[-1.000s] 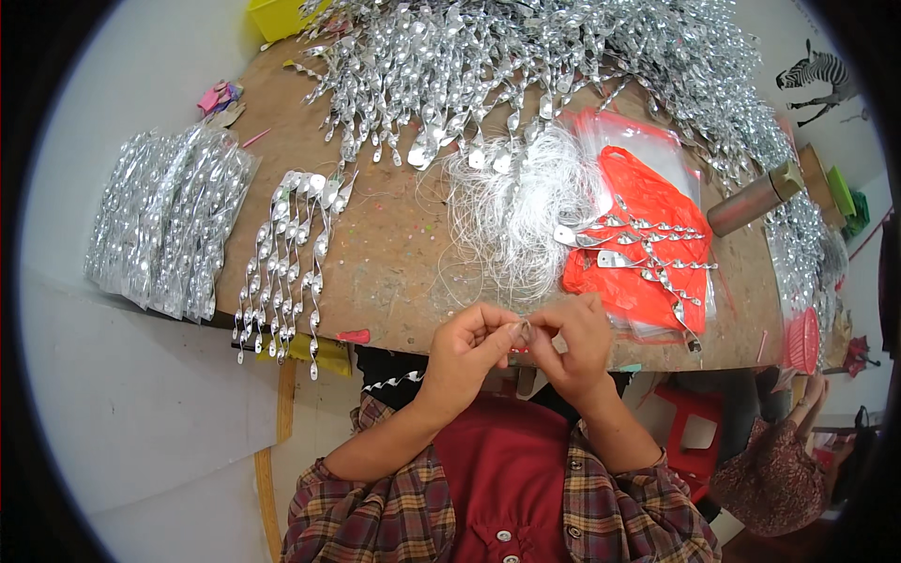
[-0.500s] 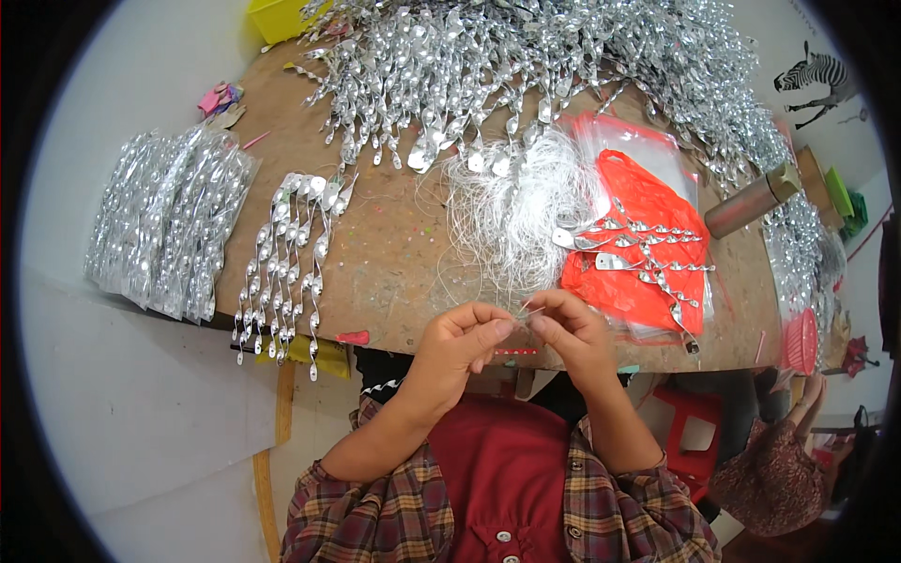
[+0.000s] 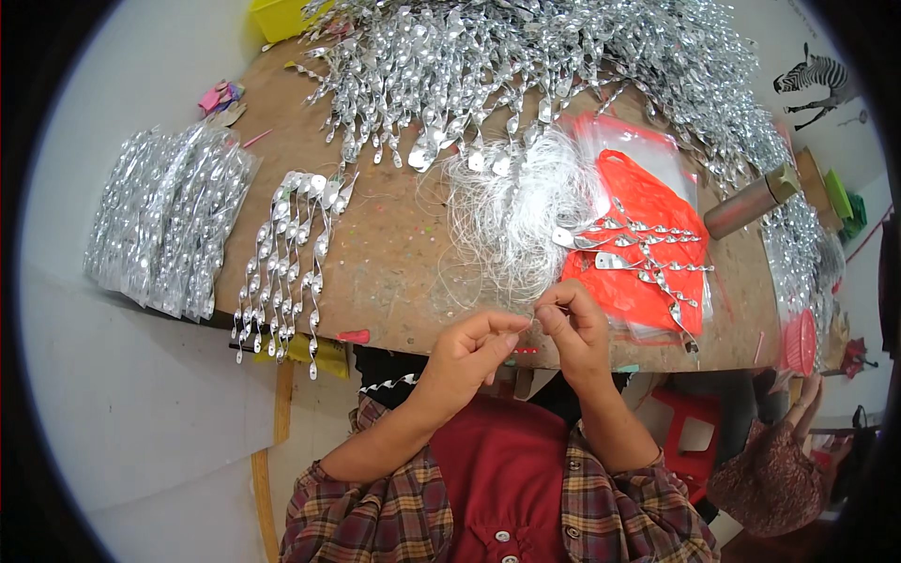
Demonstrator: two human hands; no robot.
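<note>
Both hands work close together over the table's front edge. My left hand is closed, its index finger and thumb reaching toward the other hand. My right hand pinches with thumb and index finger. Between the fingertips runs a thin white string, barely visible. A twisted silver strip shows beside my left wrist; whether that hand holds it is hidden. Just beyond my fingers lies a loose tangle of white string. Right of it, several twisted silver strips rest on a red plastic bag.
A large heap of silver spiral strips covers the table's far side. At left are bagged strips and a row of strips overhanging the edge. A metal flask lies at right, near a red stool and another person.
My left hand has shifted slightly right and its index finger has straightened. My right hand has turned a little more upright, its fingers drawn together.
</note>
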